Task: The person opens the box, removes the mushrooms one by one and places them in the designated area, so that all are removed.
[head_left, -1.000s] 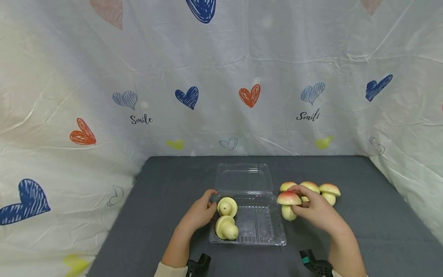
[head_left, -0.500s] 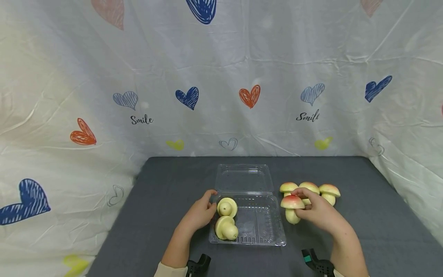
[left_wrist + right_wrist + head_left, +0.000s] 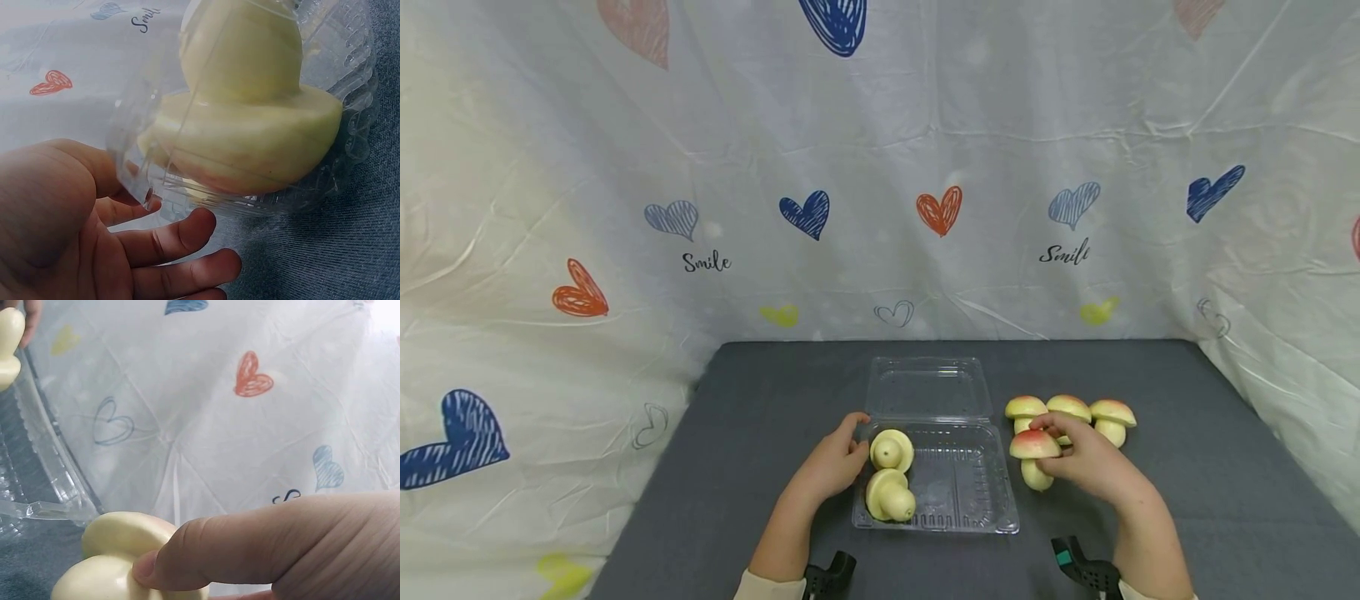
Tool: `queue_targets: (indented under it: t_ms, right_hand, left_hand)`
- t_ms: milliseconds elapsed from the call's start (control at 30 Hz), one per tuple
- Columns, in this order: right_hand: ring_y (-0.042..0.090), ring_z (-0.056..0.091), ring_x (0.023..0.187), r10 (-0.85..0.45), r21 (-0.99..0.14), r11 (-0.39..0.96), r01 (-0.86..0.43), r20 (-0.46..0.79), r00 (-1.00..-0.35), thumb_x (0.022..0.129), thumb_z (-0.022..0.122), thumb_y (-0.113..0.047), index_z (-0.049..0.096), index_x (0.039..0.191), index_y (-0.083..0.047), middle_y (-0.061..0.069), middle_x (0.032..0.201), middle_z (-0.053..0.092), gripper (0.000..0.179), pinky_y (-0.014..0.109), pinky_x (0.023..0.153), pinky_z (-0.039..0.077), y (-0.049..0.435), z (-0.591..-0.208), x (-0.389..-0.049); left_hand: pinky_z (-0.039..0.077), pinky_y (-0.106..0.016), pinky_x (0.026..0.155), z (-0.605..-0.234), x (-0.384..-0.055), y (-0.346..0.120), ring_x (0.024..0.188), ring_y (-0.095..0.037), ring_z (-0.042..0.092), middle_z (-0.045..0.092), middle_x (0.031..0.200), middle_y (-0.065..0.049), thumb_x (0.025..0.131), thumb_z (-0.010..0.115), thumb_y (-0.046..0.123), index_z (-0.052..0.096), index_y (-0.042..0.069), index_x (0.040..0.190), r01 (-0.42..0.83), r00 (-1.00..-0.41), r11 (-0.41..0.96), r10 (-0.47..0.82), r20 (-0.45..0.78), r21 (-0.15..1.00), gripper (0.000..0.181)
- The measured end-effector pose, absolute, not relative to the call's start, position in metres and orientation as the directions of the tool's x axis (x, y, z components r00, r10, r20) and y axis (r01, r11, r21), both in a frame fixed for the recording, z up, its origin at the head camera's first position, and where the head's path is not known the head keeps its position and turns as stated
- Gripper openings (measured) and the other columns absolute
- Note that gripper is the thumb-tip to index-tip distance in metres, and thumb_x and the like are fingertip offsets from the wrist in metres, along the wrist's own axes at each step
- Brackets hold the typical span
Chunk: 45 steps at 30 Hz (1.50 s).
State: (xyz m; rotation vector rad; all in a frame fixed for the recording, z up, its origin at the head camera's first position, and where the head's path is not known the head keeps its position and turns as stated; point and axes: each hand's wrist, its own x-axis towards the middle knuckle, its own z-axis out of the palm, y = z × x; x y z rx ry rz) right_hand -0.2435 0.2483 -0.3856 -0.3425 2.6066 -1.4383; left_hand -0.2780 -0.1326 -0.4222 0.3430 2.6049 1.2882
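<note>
The smooth, mushroom-shaped piece with a red-topped, pale-yellow cap (image 3: 1034,444) sits at 3 o'clock from the clear, rectangular plastic tray (image 3: 966,479). Over the last second it has shifted slightly toward 4 o'clock, away from the tray's edge, and its stem has tipped a little. It is therefore just outside the tray, not yet over it; whether it touches the cloth cannot be told.

The bare right hand (image 3: 1092,458) pinches it, the thumb pressing where cap meets stem. That shift has also bared more of the pale-yellow mushroom with a reddish cap (image 3: 1026,407) at its 12 o'clock; a second such mushroom (image 3: 1068,407) stands at 1 and a third (image 3: 1113,412) at 2.

Inside the tray, two upturned pale-yellow mushrooms (image 3: 891,495) lie unmoved, at 8 and 10 o'clock. The bare left hand (image 3: 827,462) stays at 9, relaxed fingers touching the rim without closing round it. The clear hinged lid (image 3: 928,392) lies back at 12, on the dark grey cloth (image 3: 775,383).
</note>
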Motion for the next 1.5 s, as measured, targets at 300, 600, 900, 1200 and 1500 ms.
queue_targets:
  t_ms: [300,600,900,1200,1500]
  right_hand:
    - [0.026,0.048,0.079,-0.233,-0.812,0.582,-0.053,-0.104,-0.967,0.085,0.070,-0.001,0.052,0.134,0.004,0.027,0.123,0.051,0.052,0.038,0.061,0.040,0.248,-0.390,-0.246]
    - [0.026,0.052,0.082,-0.191,-0.773,0.634,-0.029,-0.120,-0.974,0.083,0.071,-0.003,0.053,0.129,0.005,0.023,0.118,0.056,0.050,0.039,0.066,0.042,0.246,-0.394,-0.250]
    - [0.025,0.051,0.082,-0.148,-0.716,0.698,-0.003,-0.140,-0.979,0.079,0.073,-0.004,0.055,0.124,0.005,0.013,0.100,0.057,0.049,0.039,0.068,0.043,0.243,-0.397,-0.252]
    - [0.023,0.053,0.079,-0.117,-0.716,0.697,0.033,-0.159,-0.980,0.087,0.078,-0.011,0.051,0.125,0.007,0.010,0.093,0.055,0.050,0.039,0.068,0.045,0.243,-0.397,-0.252]
    - [0.023,0.062,0.077,-0.045,-0.688,0.719,0.100,-0.190,-0.981,0.088,0.082,-0.019,0.045,0.123,0.009,0.017,0.096,0.061,0.058,0.043,0.070,0.048,0.247,-0.397,-0.253]
  left_hand:
    - [0.039,-0.035,0.050,-0.423,-0.278,-0.133,0.052,-0.018,0.048,0.058,0.072,-0.008,0.109,0.046,0.016,0.039,0.009,0.152,0.100,-0.948,0.583,0.302,-0.101,0.806,0.044]
    - [0.040,-0.034,0.049,-0.423,-0.279,-0.134,0.051,-0.018,0.047,0.056,0.072,-0.006,0.109,0.044,0.017,0.039,0.010,0.153,0.106,-0.946,0.584,0.308,-0.098,0.805,0.044]
    - [0.039,-0.036,0.050,-0.423,-0.278,-0.133,0.053,-0.019,0.047,0.057,0.075,-0.007,0.109,0.045,0.017,0.039,0.011,0.152,0.092,-0.947,0.584,0.302,-0.110,0.807,0.044]
    - [0.039,-0.036,0.051,-0.423,-0.278,-0.133,0.053,-0.019,0.048,0.058,0.076,-0.009,0.109,0.045,0.017,0.039,0.010,0.153,0.098,-0.946,0.581,0.307,-0.106,0.808,0.044]
    - [0.040,-0.036,0.051,-0.422,-0.278,-0.133,0.055,-0.019,0.048,0.059,0.078,-0.011,0.110,0.044,0.016,0.037,0.009,0.153,0.095,-0.945,0.577,0.309,-0.109,0.811,0.045]
